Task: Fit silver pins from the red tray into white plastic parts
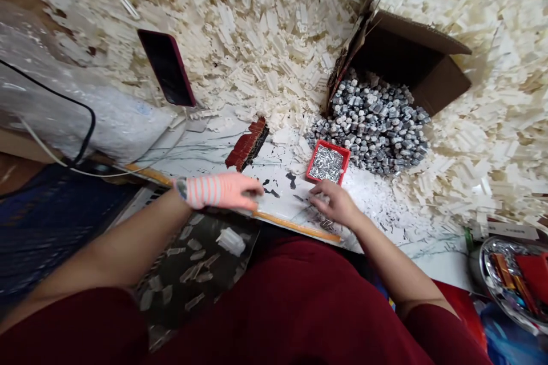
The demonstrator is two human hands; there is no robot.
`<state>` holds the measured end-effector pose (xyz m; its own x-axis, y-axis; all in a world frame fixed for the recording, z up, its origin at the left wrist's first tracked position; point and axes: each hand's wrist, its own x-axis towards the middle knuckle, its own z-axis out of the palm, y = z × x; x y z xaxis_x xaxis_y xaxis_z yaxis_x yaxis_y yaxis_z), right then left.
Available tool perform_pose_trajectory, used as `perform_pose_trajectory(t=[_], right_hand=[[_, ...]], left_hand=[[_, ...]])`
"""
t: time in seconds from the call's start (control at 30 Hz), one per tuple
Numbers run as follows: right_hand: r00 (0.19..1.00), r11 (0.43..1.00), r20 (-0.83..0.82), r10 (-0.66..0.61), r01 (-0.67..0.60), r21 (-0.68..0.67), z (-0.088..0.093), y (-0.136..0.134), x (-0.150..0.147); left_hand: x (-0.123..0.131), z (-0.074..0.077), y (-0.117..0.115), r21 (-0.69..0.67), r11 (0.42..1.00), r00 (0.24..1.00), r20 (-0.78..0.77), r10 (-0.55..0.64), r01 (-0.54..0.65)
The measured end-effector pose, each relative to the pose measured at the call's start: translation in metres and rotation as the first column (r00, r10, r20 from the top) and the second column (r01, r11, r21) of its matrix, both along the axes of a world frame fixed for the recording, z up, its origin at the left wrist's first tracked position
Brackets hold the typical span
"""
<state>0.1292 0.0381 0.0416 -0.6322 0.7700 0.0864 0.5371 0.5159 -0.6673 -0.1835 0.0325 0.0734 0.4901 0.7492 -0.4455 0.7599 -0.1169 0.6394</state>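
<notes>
My left hand (226,190), in an orange-and-grey striped glove, hovers over the front edge of the white table (278,174). Its thumb and fingers are apart, and nothing shows between them. Bare and loosely curled, my right hand (334,203) is just in front of a red tray (309,171) filled with small metal pins (327,164). The fingers of that hand are apart with no object visible in them. A small heap of pins (326,224) lies by the table edge below the right hand. Between the hands are dark flakes (292,180) on the tabletop.
Behind the tray, grey-and-white small parts (377,125) spill from a cardboard box (445,82). Cream plastic pieces (257,28) are heaped across the back. A worn brush (248,145), a phone (166,67), a plastic bag (103,108) and a metal bowl (479,265) surround the work area.
</notes>
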Motion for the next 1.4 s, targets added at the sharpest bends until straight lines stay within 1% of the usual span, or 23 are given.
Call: perform_pose_trajectory(t=[0.07,0.13,0.17,0.23,0.3,0.33,0.43,0.53,0.63,0.7,0.73,0.8,0.83,0.87,0.9,0.93,1.0,1.03,1.1,1.17,1.23,1.33,1.4], right_hand=[[0.953,0.986,0.266,-0.144,0.117,0.115,0.007,0.032,0.006],[0.856,0.968,0.462,-0.232,0.157,0.194,0.012,0.062,0.006],[0.806,0.963,0.534,-0.256,0.166,0.211,0.012,0.073,0.005],[0.725,0.962,0.634,-0.269,0.174,0.209,0.01,0.089,0.0],[0.679,0.967,0.688,-0.255,0.181,0.179,0.005,0.095,-0.004],[0.673,0.968,0.697,-0.249,0.183,0.17,0.001,0.096,-0.004],[0.685,0.968,0.683,-0.252,0.184,0.172,-0.009,0.094,-0.001],[0.71,0.963,0.651,-0.269,0.185,0.196,-0.015,0.091,0.005],[0.751,0.953,0.591,-0.296,0.193,0.233,-0.016,0.089,0.009],[0.782,0.943,0.536,-0.319,0.203,0.265,-0.013,0.088,0.011],[0.795,0.938,0.512,-0.326,0.206,0.279,-0.012,0.087,0.011],[0.812,0.934,0.481,-0.331,0.21,0.288,-0.009,0.086,0.013],[0.815,0.933,0.474,-0.334,0.215,0.288,-0.008,0.086,0.014],[0.814,0.932,0.472,-0.338,0.221,0.286,-0.007,0.085,0.015],[0.812,0.931,0.472,-0.343,0.228,0.284,-0.006,0.085,0.016],[0.807,0.93,0.477,-0.348,0.235,0.282,-0.006,0.084,0.017],[0.799,0.931,0.49,-0.349,0.233,0.282,-0.006,0.082,0.017],[0.796,0.933,0.5,-0.343,0.224,0.283,-0.006,0.08,0.016],[0.795,0.94,0.517,-0.317,0.19,0.284,-0.006,0.076,0.014],[0.804,0.947,0.521,-0.286,0.155,0.28,-0.007,0.069,0.013],[0.832,0.954,0.489,-0.261,0.144,0.264,-0.006,0.064,0.013],[0.908,0.961,0.337,-0.248,0.186,0.207,-0.005,0.061,0.016],[0.946,0.96,0.189,-0.265,0.24,0.145,-0.004,0.063,0.019]], left_hand=[[0.004,-0.001,0.039,0.239,0.969,0.985,-0.146,0.092,-0.055],[0.021,-0.008,0.082,0.444,0.893,0.94,-0.264,0.216,-0.081],[0.032,-0.012,0.102,0.49,0.867,0.911,-0.311,0.27,-0.09],[0.052,-0.022,0.135,0.518,0.85,0.898,-0.325,0.297,-0.094],[0.066,-0.032,0.153,0.513,0.852,0.887,-0.341,0.312,-0.102],[0.069,-0.036,0.156,0.497,0.86,0.88,-0.353,0.318,-0.112],[0.069,-0.049,0.143,0.422,0.895,0.872,-0.375,0.315,-0.141],[0.058,-0.059,0.113,0.385,0.909,0.873,-0.375,0.31,-0.157],[0.046,-0.065,0.083,0.383,0.895,0.87,-0.332,0.364,-0.228],[0.038,-0.066,0.069,0.405,0.858,0.864,-0.252,0.437,-0.316],[0.036,-0.066,0.063,0.421,0.827,0.854,-0.192,0.483,-0.373],[0.035,-0.063,0.052,0.436,0.731,0.806,-0.022,0.592,-0.525],[0.038,-0.06,0.046,0.408,0.672,0.761,0.093,0.643,-0.618],[0.043,-0.058,0.041,0.338,0.625,0.704,0.217,0.676,-0.704],[0.051,-0.055,0.035,0.225,0.604,0.643,0.339,0.687,-0.764],[0.061,-0.052,0.03,0.08,0.617,0.58,0.452,0.678,-0.783],[0.088,-0.047,0.021,-0.213,0.714,0.47,0.624,0.624,-0.667],[0.103,-0.046,0.019,-0.315,0.742,0.406,0.678,0.612,-0.592],[0.132,-0.046,0.018,-0.445,0.753,0.288,0.732,0.617,-0.484],[0.155,-0.05,0.023,-0.535,0.719,0.184,0.731,0.657,-0.443],[0.17,-0.057,0.03,-0.6,0.663,0.118,0.695,0.709,-0.448],[0.177,-0.069,0.039,-0.632,0.584,0.098,0.632,0.769,-0.509],[0.177,-0.074,0.039,-0.613,0.577,0.119,0.623,0.773,-0.54]])
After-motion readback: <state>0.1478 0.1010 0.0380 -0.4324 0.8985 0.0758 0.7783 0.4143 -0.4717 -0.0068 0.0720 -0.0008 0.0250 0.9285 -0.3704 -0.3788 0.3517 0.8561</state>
